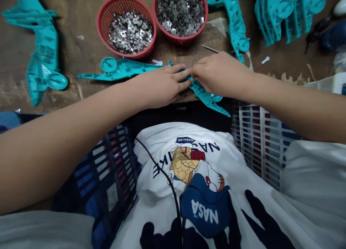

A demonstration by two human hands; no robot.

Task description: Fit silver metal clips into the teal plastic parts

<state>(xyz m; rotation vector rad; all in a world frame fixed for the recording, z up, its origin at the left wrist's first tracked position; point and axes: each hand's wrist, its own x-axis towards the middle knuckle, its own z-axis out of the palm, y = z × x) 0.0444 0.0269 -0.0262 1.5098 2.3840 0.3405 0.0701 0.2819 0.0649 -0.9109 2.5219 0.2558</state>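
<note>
A long teal plastic part (127, 69) lies across the table's front edge, its middle covered by both hands. My left hand (164, 84) lies over it with fingers spread, pressing on its surface. Against the same part, my right hand (213, 74) has its fingers closed in a pinch; what sits between the fingertips is hidden. The part's right end (212, 101) reaches past the table edge below my right hand. Just behind my right hand a thin metal tool (209, 48) lies on the wood.
Two red baskets (101, 27) (180, 40) of small metal pieces stand behind the hands. More teal parts lie at the left (47, 43) and back right (273, 11). A blue crate (116, 169) and a white crate (262, 141) flank my lap.
</note>
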